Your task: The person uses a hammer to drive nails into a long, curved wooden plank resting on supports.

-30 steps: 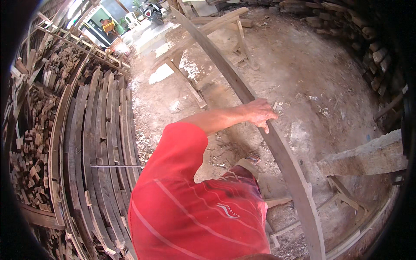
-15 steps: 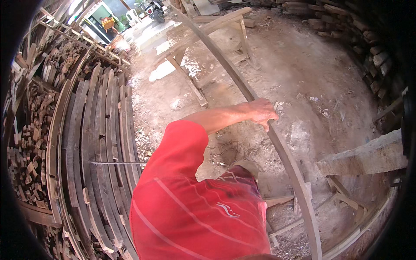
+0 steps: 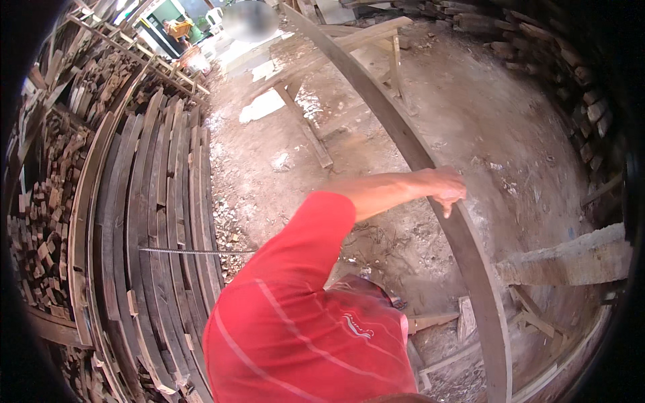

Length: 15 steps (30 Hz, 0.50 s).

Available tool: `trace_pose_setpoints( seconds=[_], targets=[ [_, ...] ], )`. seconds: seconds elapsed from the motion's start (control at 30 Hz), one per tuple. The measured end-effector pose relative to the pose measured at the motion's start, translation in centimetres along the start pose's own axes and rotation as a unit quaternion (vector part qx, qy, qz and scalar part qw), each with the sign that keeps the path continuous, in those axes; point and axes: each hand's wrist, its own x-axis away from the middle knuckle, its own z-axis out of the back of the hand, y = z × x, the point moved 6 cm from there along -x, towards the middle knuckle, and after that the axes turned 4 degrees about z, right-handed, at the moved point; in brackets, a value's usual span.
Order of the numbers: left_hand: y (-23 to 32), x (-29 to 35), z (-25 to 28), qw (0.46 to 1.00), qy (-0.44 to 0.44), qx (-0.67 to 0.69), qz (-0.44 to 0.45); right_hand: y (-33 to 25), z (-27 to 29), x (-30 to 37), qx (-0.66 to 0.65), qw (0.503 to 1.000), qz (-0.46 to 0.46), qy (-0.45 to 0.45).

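A long, weathered wooden plank [image 3: 416,151] slants from the top middle of the view to the bottom right, appearing curved by the lens. My left hand [image 3: 445,189] grips it near its middle, with the fingers bent over the right-hand edge. The left arm, in a red short sleeve, reaches across to it. The plank's broad grey-brown face shows. Its near end runs out at the lower edge. My right hand is out of sight. Beyond the hand, a wooden trestle [image 3: 306,124] stands on the dirt floor, partly crossed by the plank.
Long stacked boards [image 3: 151,221] line the left, with a thin metal rod [image 3: 195,251] sticking out toward me. A thick rough beam [image 3: 571,258] juts in at the right. More wood is piled along the far right wall [image 3: 564,74]. A white chair [image 3: 213,20] stands at the back.
The plank has turned so that more of its broad face shows. My left hand, still gripping it, has shifted right in the view along with the arm and shoulder.
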Motion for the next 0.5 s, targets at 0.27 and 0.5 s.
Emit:
trace_pose_setpoints(
  seconds=[0.27,0.5],
  targets=[
    [-1.2,-4.6,-0.2,0.998,0.057,-0.023,-0.014,-1.8,-2.1,-2.4,-0.009,0.999,0.028,-0.017],
    [-5.0,-14.4,-4.5,0.989,-0.146,0.026,-0.009,-2.8,-2.0,-10.2,-0.028,0.999,0.044,-0.014]
  ],
)
